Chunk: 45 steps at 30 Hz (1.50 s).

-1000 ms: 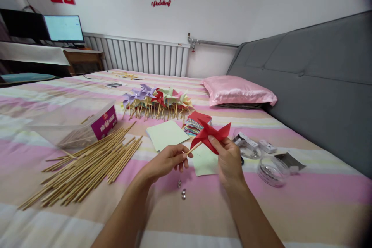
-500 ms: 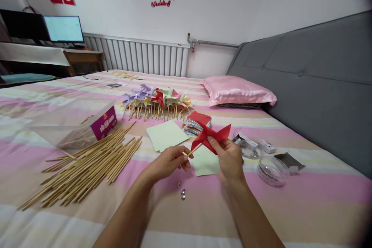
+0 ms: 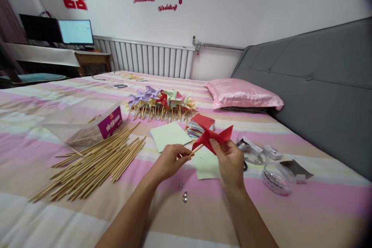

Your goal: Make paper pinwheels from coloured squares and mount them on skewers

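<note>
Head view. I am holding a red paper pinwheel (image 3: 213, 136) above the striped bed (image 3: 290, 201), in front of me and just over a pale green paper sheet (image 3: 207, 164). My right hand (image 3: 231, 162) is pinching the pinwheel's folded center from below, thumb and forefinger closed on the paper. My left hand (image 3: 170, 159) is closed around the near end of the wooden stick (image 3: 197, 149), whose far tip is meeting the back of the pinwheel at its hub.

To do this step well, I judge that I should be keeping the stick square to the hub, pressing only at the center so the four vanes are not creasing, and steadying the paper with the right hand while the left is guiding the stick.

Two small metal pins (image 3: 183, 192) are lying on the bed just below my hands. A loose heap of wooden sticks (image 3: 95, 162) is lying to the left, beside a clear plastic box (image 3: 84, 122) with a purple label. A stack of colored paper squares (image 3: 201, 126) is sitting just beyond the pinwheel, and a pile of finished pinwheels (image 3: 161, 102) is lying farther back. A clear round dish (image 3: 276, 178) and small packets are resting to the right, near a pink pillow (image 3: 244, 95).
</note>
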Available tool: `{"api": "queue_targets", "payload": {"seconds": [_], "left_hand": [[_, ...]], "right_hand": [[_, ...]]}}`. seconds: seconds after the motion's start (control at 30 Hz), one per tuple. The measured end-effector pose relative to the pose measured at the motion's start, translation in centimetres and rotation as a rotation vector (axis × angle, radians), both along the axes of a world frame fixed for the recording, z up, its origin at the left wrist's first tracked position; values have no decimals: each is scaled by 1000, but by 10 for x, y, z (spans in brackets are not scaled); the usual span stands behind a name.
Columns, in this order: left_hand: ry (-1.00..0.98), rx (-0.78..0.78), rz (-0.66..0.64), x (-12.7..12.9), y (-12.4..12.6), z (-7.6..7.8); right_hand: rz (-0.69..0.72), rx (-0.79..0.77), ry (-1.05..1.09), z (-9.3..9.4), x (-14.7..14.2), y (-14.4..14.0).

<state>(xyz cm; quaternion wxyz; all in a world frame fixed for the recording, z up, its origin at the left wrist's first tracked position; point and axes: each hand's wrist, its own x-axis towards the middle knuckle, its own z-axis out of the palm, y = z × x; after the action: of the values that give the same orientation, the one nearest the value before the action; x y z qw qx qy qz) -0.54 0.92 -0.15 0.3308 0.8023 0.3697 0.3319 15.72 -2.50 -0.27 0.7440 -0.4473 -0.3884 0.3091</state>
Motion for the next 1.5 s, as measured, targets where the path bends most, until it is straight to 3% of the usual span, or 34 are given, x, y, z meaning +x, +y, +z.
{"api": "queue_targets", "payload": {"seconds": [0.13, 0.3, 0.57, 0.73, 0.93, 1.03, 1.2, 1.37, 1.5], "left_hand": [[-60, 21, 128, -7, 5, 1], [-245, -70, 361, -22, 17, 2], [-444, -102, 525, -40, 31, -9], [-392, -5, 690, -52, 43, -3], [-215, 81, 923, -85, 85, 33], [-122, 68, 1042, -103, 113, 44], [41, -22, 1188, -123, 146, 33], [158, -90, 1185, -126, 167, 11], [211, -98, 1170, -124, 186, 6]], "right_hand": [[-83, 59, -58, 2, -1, -2], [-195, 52, -12, 1, 3, 0], [-153, -85, -82, -17, -2, 8], [-108, -131, -239, -26, -6, 9], [-95, -156, -295, -27, -6, 8], [-95, -155, -297, -28, -6, 8], [-78, -156, -327, -29, -7, 7], [-112, -164, -337, -29, -10, 6], [-107, -161, -351, -31, -11, 7]]}}
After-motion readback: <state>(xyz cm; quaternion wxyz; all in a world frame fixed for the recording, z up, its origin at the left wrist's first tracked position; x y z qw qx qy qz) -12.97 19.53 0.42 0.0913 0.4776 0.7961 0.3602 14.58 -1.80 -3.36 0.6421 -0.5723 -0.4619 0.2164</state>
